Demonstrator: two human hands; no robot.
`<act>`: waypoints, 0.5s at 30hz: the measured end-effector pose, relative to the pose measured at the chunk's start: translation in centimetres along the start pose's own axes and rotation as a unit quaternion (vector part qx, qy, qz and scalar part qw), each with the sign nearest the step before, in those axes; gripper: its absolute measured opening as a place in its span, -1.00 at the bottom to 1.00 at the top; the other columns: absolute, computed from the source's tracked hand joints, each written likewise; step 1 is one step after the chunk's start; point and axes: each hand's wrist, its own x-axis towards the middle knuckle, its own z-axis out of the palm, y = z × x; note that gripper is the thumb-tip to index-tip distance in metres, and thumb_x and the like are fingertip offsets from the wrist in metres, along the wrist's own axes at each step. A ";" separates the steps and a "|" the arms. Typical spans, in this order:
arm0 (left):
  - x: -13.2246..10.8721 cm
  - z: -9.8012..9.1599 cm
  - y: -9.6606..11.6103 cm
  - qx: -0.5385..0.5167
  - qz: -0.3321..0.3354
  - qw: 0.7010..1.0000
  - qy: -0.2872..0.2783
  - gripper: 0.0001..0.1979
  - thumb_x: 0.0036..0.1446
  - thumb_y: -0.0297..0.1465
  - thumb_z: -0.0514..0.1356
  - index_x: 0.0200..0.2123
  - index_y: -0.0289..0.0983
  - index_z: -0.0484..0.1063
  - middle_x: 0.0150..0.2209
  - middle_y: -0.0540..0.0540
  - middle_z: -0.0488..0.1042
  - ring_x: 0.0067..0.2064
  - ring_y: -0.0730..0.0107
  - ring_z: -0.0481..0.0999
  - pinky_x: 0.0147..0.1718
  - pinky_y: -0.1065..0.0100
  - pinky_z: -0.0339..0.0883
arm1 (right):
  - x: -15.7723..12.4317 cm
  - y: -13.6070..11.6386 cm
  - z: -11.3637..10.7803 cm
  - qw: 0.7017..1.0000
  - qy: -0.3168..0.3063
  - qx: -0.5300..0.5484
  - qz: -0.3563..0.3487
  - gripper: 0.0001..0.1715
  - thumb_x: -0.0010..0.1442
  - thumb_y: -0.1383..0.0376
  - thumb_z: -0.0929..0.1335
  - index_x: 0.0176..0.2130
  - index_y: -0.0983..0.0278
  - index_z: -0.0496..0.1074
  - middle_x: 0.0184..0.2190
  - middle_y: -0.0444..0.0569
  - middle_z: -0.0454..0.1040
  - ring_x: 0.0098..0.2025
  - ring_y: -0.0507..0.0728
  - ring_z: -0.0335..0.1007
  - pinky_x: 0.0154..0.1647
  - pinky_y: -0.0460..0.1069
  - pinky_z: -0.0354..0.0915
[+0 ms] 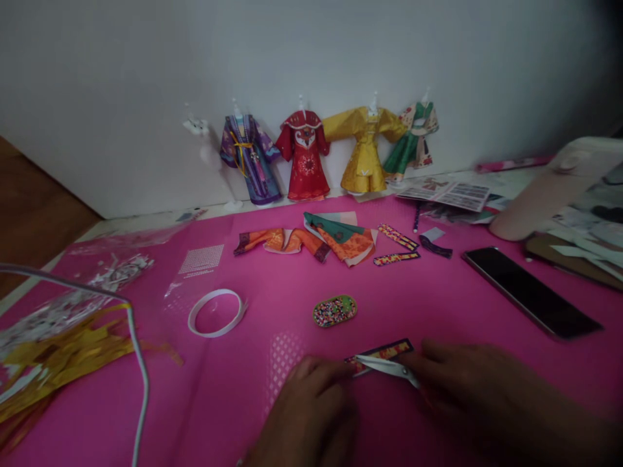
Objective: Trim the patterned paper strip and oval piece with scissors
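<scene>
No brand, label or writing can be read anywhere here; the printed leaflets (450, 192) by the wall are too blurred to make out. Both hands rest low on the pink table cover (438, 292), near its front edge. The left hand (311, 408) lies knuckles up, its fingers curled and closed on the near end of a patterned paper strip (384, 352), pinning it to the cover. The right hand (467, 383) comes in from the right, fingers folded around the handles of small scissors (387, 368); the pale blades point left and lie across the strip, but whether they are parted is too blurred to tell. The strip sits between the two hands, just in front of a speckled oval piece (334, 311). Farther left lies a ring of white tape (215, 313). A dark phone (530, 292) rests well to the right. Five paper robes (306, 155) stand on small stands along the white wall, with orange folded paper garments (311, 241) lying before them.
</scene>
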 end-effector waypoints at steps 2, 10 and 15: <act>0.0 0.1 0.0 0.001 -0.003 1.000 0.000 -0.79 0.16 -0.65 0.18 -0.28 -0.22 0.45 0.03 -0.12 0.58 -0.03 0.24 0.51 -0.01 0.22 0.42 | 0.0 -0.1 -0.1 1.000 0.006 0.002 -0.003 -0.39 0.02 0.57 0.31 0.01 0.10 0.43 -0.24 -0.19 0.59 -0.41 0.11 0.58 -0.49 -0.03 0.36; 0.0 0.0 -0.1 -0.010 0.006 1.000 0.005 -0.79 0.17 -0.65 0.17 -0.28 -0.21 0.45 0.02 -0.14 0.58 -0.04 0.22 0.51 -0.05 0.20 0.43 | -0.9 0.1 0.4 0.999 0.029 0.017 0.019 -0.42 0.03 0.54 0.32 -0.01 0.07 0.43 -0.30 -0.15 0.55 -0.40 0.11 0.54 -0.50 -0.03 0.33; -0.1 0.1 -0.2 -0.017 0.006 1.000 0.013 -0.80 0.17 -0.64 0.17 -0.28 -0.22 0.42 -0.01 -0.13 0.57 -0.05 0.23 0.52 -0.06 0.21 0.42 | -1.5 0.3 0.9 0.996 0.064 0.045 0.037 -0.42 0.07 0.51 0.31 0.03 0.04 0.43 -0.33 -0.16 0.52 -0.42 0.08 0.51 -0.45 -0.05 0.38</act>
